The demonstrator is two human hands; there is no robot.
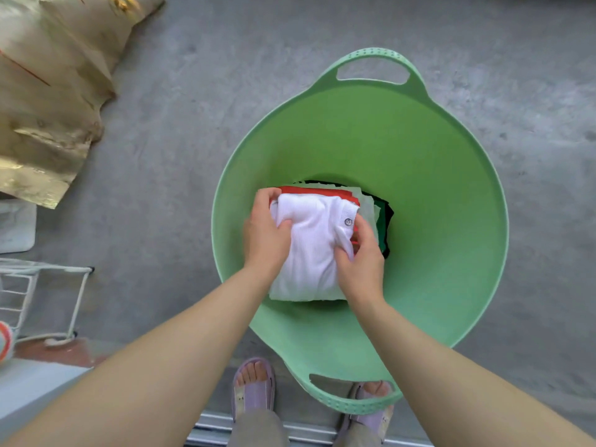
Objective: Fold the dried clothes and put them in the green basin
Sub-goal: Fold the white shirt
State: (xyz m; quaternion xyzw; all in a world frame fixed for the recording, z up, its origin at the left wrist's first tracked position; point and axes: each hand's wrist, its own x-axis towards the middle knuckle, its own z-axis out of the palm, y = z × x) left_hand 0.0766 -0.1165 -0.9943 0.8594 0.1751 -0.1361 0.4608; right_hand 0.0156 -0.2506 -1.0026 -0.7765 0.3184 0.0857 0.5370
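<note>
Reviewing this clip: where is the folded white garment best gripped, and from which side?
By its two side edges, coming from above, one hand per side, as the left hand and right hand do. The folded white garment lies flat on stacked clothes in the green basin; lifting one corner would likely unfold it.

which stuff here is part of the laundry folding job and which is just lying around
Job: green basin, folded white garment, red garment and dark green garment beneath it, left hand and right hand gripping the white one.
Lying about: gold foil sheet, white wire rack.
</note>
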